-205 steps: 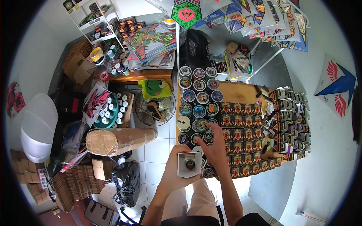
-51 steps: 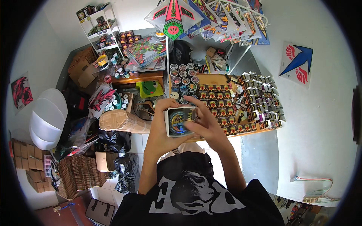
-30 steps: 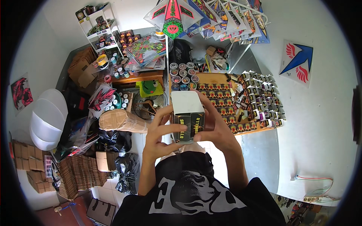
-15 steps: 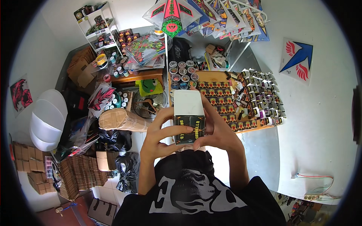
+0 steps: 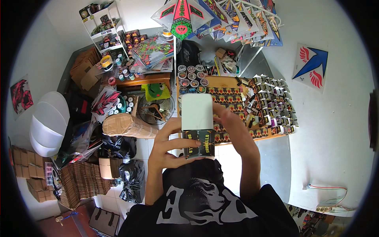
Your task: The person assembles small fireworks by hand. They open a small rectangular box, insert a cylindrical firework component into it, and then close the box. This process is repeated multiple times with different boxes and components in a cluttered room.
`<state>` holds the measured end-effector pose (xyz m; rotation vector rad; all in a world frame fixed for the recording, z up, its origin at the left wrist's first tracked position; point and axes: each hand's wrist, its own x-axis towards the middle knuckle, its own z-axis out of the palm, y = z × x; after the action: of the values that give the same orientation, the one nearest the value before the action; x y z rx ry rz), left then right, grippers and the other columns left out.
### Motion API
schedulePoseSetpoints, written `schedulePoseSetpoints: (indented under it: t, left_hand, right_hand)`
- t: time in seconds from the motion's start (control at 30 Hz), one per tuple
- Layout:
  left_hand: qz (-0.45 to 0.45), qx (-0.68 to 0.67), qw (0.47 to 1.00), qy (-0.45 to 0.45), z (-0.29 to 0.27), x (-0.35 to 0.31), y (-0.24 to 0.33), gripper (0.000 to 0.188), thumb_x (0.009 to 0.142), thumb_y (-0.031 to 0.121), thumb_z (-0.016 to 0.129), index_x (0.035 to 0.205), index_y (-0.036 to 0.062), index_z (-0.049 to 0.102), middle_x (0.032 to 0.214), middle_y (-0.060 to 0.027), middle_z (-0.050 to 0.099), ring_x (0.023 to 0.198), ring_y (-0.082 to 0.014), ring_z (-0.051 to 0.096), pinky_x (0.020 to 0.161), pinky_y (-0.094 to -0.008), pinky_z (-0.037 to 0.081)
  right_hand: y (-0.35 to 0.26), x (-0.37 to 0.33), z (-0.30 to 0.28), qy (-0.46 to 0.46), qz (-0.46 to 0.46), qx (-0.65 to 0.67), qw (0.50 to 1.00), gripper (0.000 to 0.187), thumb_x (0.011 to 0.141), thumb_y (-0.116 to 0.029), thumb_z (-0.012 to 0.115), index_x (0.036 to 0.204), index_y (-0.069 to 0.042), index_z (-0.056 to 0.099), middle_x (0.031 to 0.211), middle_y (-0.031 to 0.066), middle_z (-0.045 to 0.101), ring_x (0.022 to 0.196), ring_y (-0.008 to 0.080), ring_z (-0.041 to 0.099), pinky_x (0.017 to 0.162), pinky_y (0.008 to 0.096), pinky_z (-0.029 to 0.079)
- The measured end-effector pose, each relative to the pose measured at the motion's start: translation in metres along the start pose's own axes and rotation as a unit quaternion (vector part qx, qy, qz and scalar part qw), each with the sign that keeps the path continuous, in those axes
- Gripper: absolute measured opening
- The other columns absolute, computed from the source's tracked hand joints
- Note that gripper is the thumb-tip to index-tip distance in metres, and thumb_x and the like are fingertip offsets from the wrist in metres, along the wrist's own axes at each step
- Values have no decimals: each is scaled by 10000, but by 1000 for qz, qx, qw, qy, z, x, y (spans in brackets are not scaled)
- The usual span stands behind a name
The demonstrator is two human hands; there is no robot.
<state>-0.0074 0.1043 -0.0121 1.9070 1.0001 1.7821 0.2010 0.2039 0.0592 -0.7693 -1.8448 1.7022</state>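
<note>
A small black carton [image 5: 199,144] with yellow lettering and a raised white flap [image 5: 197,111] is held upright in front of my chest. My left hand [image 5: 170,145] is closed around its left side, with one finger across the printed front and others near the bottom edge. Against the right edge of the flap, my right hand [image 5: 233,124] has its fingers bent inward. The flap hides part of those fingertips.
Ahead stands a wooden table [image 5: 225,81] with round lidded tubs [image 5: 192,75], rows of flat black-and-red packs, and several open cartons [image 5: 276,103]. Kites [image 5: 248,21] hang above. A wrapped parcel [image 5: 128,125] and black bags [image 5: 132,179] lie to the left.
My right hand has shifted up from the carton's lower right side to the flap's edge, its thumb off the front. The flap looks flatter and squarer to view. My left hand keeps its hold.
</note>
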Motion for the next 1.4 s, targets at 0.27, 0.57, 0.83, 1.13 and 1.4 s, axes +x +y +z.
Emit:
schedulePoseSetpoints:
  t: [0.27,0.57,0.83,1.13,1.4]
  left_hand:
    - [-7,-25,999,-20,5,1,-2,492,637,119,969,1114,174,865,1331,-128,707,1127,-330,684,929,-424,543]
    - [-25,-22,999,-12,4,0,-5,488,634,115,969,1107,179,868,1350,-109,699,1145,-307,673,865,-385,542]
    - [-31,-23,999,-16,4,-1,-5,492,625,104,958,1103,184,871,1352,-103,700,1166,-309,669,838,-367,536]
    - [-20,-2,1000,-22,7,-2,-5,482,592,93,999,1051,137,861,1366,-146,671,1182,-357,711,967,-439,587]
    - [27,8,999,-42,12,5,-8,461,640,131,984,1084,184,873,1518,-110,607,1184,-354,688,968,-435,580]
  right_hand:
    - [-20,16,7,-7,-5,276,961,623,1192,-414,375,1443,103,614,1319,152,741,1174,202,715,1051,356,518]
    - [-13,17,13,9,-11,364,931,751,1175,-494,272,1474,134,556,1355,274,707,1230,325,715,1135,446,501]
    - [-37,15,13,-70,-50,241,967,711,1125,-419,393,1496,175,512,1356,283,700,1252,343,701,1131,440,505]
    - [-34,9,17,-12,-65,167,984,355,1097,-155,609,1356,64,714,1210,187,781,1091,203,744,982,335,577]
    - [-38,2,28,92,-109,10,990,163,1006,-39,738,1084,87,807,1061,186,812,979,203,773,903,344,626]
